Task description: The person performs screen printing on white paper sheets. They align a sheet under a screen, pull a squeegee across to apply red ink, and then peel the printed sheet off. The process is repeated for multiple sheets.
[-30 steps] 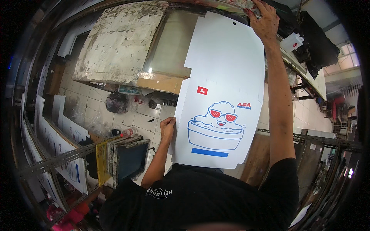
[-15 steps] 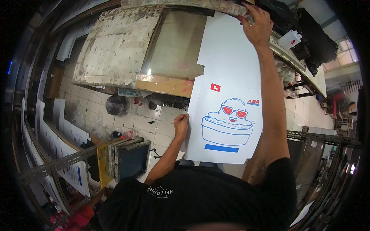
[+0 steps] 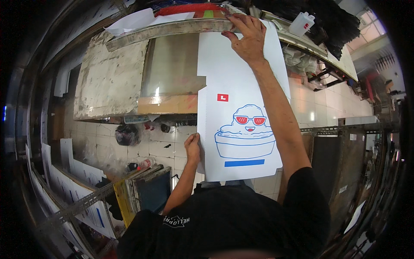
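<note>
White on the sheet (image 3: 239, 71), blue-outlined in the drawing (image 3: 245, 138), red in its lenses (image 3: 259, 121); mottled cream on the bench (image 3: 110, 77).

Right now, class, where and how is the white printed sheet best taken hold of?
Probably pinch the white printed sheet by its lower left edge, coming from the left, where the left hand holds it: the sheet looks thin and flat, that edge is unprinted, and the right forearm crosses its right side.
</note>
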`<state>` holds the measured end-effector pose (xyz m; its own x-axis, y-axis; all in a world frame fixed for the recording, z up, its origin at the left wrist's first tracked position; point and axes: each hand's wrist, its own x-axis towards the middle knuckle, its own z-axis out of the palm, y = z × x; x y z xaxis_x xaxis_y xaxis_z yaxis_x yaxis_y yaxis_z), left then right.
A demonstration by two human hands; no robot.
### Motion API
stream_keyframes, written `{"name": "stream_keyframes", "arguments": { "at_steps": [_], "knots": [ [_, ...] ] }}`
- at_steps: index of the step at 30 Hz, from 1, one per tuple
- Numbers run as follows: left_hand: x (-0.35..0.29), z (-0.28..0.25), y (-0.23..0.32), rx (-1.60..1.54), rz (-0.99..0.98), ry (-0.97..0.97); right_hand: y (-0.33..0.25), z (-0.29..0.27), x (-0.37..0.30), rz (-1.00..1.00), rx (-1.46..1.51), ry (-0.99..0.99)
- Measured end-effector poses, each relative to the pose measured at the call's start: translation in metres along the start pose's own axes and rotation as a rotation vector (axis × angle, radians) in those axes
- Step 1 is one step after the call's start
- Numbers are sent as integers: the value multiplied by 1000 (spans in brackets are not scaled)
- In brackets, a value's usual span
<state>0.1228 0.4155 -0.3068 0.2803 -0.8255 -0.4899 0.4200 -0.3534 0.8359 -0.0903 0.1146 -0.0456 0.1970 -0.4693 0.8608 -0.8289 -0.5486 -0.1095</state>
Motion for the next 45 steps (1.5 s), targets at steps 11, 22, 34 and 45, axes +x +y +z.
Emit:
{"name": "stream_keyframes", "arguments": {
  "at_steps": [11, 22, 34, 45],
  "knots": [
    [8, -6, -15, -99, -49, 30, -33, -6, -92, 76, -4, -229],
    [10, -10, -16, -4, -49, 27, -46, 15, -154, 181, 1, -332],
    [4, -17, 21, 204, -242, -92, -45, 37, -194, 343, 120, -486],
    [103, -29, 108, 494, 652, 181, -43, 38, -200, 368, 37, -561]
  ]
}}
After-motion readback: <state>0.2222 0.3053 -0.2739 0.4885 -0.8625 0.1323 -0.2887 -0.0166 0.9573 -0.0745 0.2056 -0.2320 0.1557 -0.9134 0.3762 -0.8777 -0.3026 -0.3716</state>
